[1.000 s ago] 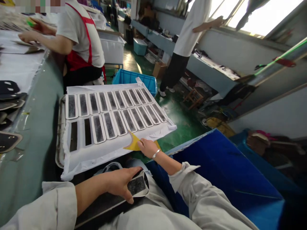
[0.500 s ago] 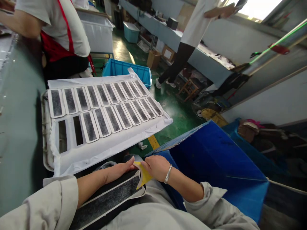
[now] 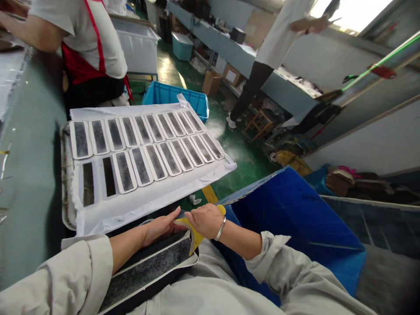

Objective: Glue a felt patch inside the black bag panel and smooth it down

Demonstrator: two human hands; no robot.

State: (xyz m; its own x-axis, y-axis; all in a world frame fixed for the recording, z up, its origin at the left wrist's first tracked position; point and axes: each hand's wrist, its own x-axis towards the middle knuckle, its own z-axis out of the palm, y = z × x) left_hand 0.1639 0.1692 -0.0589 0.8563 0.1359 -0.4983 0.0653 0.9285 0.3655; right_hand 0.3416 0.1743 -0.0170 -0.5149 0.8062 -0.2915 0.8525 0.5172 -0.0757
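A long dark speckled panel with a white rounded rim lies across my lap, slanting up to the right. A flexible yellow strip with a pale underside curls up from its far end, looking like peeled backing paper. My right hand is closed around this strip, and a rounded yellow end sticks out above the fist. My left hand rests by the panel's far end, thumb and finger stretched out and apart, close to the strip's pale left edge. Its lower fingers are partly hidden.
Rows of similar panels lie on a white-covered board ahead, with two open slots at front left. A blue bin stands right, a grey-green table left. One person sits at left; another stands farther back.
My right hand has risen slightly and shifted left, and the strip's rounded yellow end now shows above it. My left hand has shifted slightly left. The standing person has moved a little right.
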